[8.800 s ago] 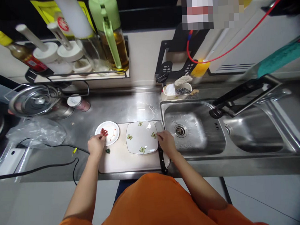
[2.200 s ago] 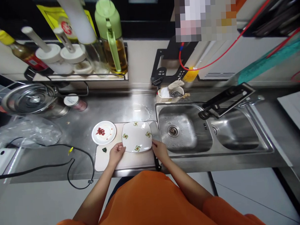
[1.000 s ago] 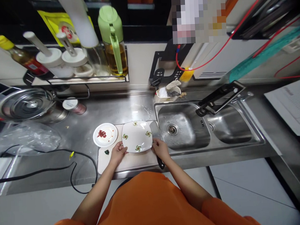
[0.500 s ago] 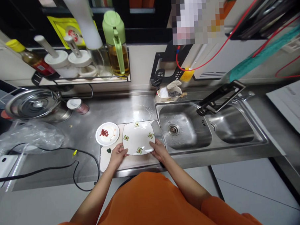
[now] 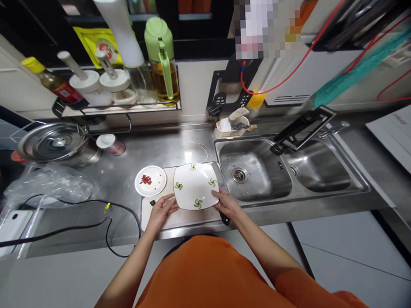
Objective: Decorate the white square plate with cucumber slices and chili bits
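Observation:
A square white plate with green-and-red swirl motifs is between my hands, over a pale cutting board. My left hand holds its lower left corner, fingers at the edge. On the other side my right hand grips the lower right corner, thumb over the rim. A knife lies at the board's right end; its blade is partly behind the plate, and its black handle shows below my right hand. To the left, a small round white plate bears chopped red pieces.
A double sink with a black-cased faucet is on the right. Leftward are a lidded steel pot, a plastic bag, a black cable and a small jar. A rack holds bottles and seasoning jars.
The whole view has shifted slightly. The square plate has moved a little rightward with both hands. More of the knife handle shows under my right hand.

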`<state>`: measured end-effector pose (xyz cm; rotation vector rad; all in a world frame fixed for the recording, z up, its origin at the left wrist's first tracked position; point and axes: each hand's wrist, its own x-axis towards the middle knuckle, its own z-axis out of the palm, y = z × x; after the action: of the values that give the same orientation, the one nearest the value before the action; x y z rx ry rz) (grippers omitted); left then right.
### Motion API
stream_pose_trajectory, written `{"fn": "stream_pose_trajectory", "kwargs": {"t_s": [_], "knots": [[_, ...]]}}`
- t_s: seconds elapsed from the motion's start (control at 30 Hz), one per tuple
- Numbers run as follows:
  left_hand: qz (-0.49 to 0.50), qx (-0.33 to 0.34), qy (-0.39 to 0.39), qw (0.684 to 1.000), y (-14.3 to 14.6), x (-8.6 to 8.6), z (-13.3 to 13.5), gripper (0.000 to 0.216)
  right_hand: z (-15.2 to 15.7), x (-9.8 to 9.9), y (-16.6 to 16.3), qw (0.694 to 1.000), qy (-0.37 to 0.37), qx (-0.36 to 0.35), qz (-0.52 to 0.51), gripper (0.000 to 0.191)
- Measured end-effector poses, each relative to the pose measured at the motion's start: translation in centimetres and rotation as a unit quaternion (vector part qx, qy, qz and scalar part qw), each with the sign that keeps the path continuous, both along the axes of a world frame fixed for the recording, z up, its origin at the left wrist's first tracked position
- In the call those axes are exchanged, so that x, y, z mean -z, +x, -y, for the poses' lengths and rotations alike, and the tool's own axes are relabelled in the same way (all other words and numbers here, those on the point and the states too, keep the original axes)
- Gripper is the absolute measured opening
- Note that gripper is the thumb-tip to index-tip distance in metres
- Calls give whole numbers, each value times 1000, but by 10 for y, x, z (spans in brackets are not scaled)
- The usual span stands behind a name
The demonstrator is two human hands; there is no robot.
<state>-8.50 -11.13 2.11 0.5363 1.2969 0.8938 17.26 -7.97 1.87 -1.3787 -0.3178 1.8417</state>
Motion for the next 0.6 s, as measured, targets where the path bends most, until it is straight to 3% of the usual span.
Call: {"fn": "stream_pose_trajectory", "kwargs": {"t_s": [0.17, 0.3, 0.47, 0.6], "knots": [[-44, 56, 19, 997, -5, 8, 4, 61, 12, -27, 74, 999, -3, -29, 32, 32], [-136, 117, 75, 981, -5, 17, 5, 52, 43, -55, 150, 991, -26, -82, 102, 34], [-205, 205, 148, 946, 1, 21, 5, 36, 111, -82, 232, 979, -96, -116, 135, 27], [-252, 252, 219, 908, 8, 18, 5, 28, 180, -97, 261, 951, -144, -223, 158, 34]]}}
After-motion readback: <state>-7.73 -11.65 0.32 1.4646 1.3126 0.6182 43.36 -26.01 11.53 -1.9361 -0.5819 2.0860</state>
